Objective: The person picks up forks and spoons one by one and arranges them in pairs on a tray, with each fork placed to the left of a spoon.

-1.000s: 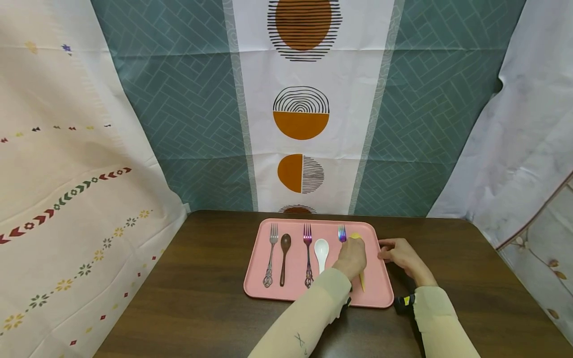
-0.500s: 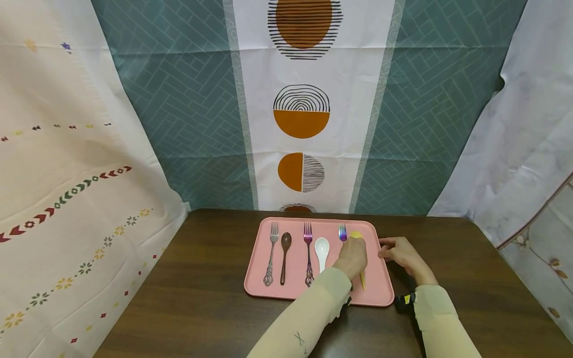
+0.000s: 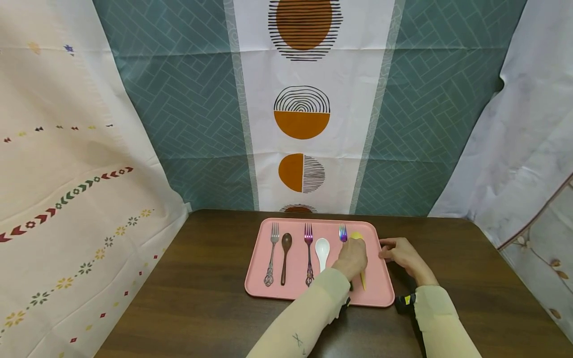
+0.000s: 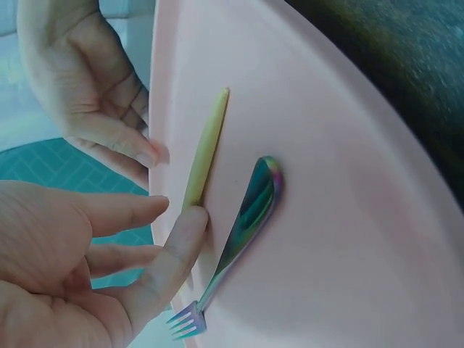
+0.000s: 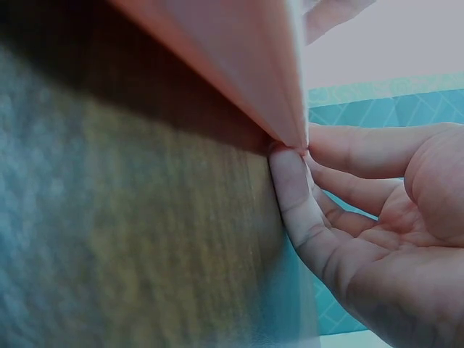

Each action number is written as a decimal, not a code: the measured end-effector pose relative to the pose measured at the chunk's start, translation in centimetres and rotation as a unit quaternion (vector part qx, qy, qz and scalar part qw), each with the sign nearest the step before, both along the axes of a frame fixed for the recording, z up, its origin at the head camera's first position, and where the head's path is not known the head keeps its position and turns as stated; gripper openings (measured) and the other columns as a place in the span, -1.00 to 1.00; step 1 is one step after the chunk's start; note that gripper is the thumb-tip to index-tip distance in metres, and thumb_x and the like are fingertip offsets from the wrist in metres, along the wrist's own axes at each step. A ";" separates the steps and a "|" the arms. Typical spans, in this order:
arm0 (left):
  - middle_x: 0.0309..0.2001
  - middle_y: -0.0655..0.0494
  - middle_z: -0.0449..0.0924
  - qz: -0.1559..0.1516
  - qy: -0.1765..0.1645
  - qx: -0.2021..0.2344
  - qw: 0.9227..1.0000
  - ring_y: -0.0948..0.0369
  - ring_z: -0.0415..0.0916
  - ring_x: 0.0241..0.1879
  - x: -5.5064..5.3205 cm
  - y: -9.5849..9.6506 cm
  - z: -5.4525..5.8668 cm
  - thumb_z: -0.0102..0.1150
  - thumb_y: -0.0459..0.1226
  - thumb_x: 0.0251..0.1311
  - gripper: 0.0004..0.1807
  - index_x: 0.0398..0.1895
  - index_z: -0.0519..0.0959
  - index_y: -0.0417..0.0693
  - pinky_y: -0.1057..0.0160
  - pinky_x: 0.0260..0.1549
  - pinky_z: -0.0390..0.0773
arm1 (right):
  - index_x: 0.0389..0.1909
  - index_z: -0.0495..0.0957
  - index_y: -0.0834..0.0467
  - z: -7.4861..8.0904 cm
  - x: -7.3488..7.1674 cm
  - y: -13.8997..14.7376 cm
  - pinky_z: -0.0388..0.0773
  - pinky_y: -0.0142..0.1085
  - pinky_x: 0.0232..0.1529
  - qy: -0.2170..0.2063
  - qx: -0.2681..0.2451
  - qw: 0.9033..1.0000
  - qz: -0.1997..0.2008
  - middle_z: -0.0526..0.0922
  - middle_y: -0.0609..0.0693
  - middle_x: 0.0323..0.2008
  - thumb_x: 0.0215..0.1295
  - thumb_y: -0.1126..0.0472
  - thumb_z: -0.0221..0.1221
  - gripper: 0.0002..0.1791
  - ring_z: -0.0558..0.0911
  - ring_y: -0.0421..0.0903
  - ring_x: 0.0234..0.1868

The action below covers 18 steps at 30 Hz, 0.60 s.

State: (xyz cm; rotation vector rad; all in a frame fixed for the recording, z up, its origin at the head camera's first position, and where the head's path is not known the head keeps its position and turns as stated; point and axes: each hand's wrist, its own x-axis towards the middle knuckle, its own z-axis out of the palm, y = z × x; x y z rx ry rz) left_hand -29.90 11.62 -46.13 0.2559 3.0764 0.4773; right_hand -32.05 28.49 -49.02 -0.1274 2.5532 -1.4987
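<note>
My left hand (image 3: 352, 257) is over the right part of a pink tray (image 3: 376, 293). In the left wrist view its thumb rests on the handle of a yellow spoon (image 4: 207, 152), with the other fingers loosely extended beside it. Most of the spoon's upper part is covered by the hand. Close by lies a rainbow-coloured fork (image 4: 250, 210), its tines showing above the hand in the head view. At the tray's right edge, my right hand (image 3: 403, 254) pinches the rim between thumb and fingers, as the right wrist view shows.
Left of my left hand on the tray lie a white spoon (image 3: 322, 251), a purple fork (image 3: 309, 256), a dark brown spoon (image 3: 285, 253) and a silver fork (image 3: 271, 253). The brown wooden table (image 3: 192, 298) carries the tray. Patterned cloths (image 3: 309, 104) hang around the table.
</note>
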 end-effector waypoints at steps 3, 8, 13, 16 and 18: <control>-0.27 0.06 0.68 0.001 0.019 0.005 1.000 0.20 0.68 -0.26 -0.5 -0.2 -0.7 0.24 -0.29 0.35 -0.93 -0.29 0.68 -0.07 0.27 -0.32 0.64 | 0.28 0.35 0.67 0.1 -0.1 0.1 0.70 -0.20 -0.15 0.002 -0.007 1.000 0.008 0.62 0.12 -0.33 0.24 0.48 0.22 -0.40 0.64 -0.07 -0.29; -0.40 0.08 0.61 -0.010 0.014 0.032 0.999 0.21 0.60 -0.40 -0.9 -0.9 -0.5 0.23 -0.29 0.38 -0.82 -0.44 0.60 -0.05 0.28 -0.47 0.56 | 0.30 0.29 0.70 0.4 -0.1 0.9 0.71 -0.11 -0.10 0.001 -0.022 1.000 0.022 0.68 0.29 -0.20 0.30 0.48 0.18 -0.40 0.71 -0.02 -0.23; -0.44 0.07 0.60 -0.034 0.015 0.032 0.999 0.23 0.50 -0.52 -0.9 -2.0 0.6 0.21 -0.30 0.38 -0.78 -0.50 0.57 -0.06 0.27 -0.58 0.49 | 0.32 0.30 0.67 0.8 -0.2 1.6 0.72 -0.09 -0.13 0.024 0.016 0.999 0.028 0.67 0.40 -0.10 0.38 0.45 0.13 -0.43 0.75 0.04 -0.26; -0.33 0.08 0.69 -0.056 0.022 0.049 0.997 0.20 0.60 -0.40 -1.2 -2.8 1.1 0.24 -0.26 0.39 -0.84 -0.37 0.70 -0.09 0.26 -0.46 0.57 | 0.32 0.34 0.63 1.5 -0.2 1.9 0.72 -0.07 -0.18 0.056 0.061 0.996 0.025 0.68 0.41 -0.11 0.41 0.42 0.14 -0.46 0.76 0.08 -0.31; -0.21 0.12 0.76 -0.075 0.026 0.065 0.995 0.20 0.66 -0.26 -1.5 -3.4 1.4 0.26 -0.25 0.38 -0.85 -0.22 0.79 -0.07 0.27 -0.32 0.61 | 0.32 0.36 0.59 2.1 -0.1 1.9 0.71 -0.08 -0.24 0.075 0.093 0.992 0.027 0.69 0.40 -0.12 0.42 0.39 0.15 -0.47 0.74 0.08 -0.34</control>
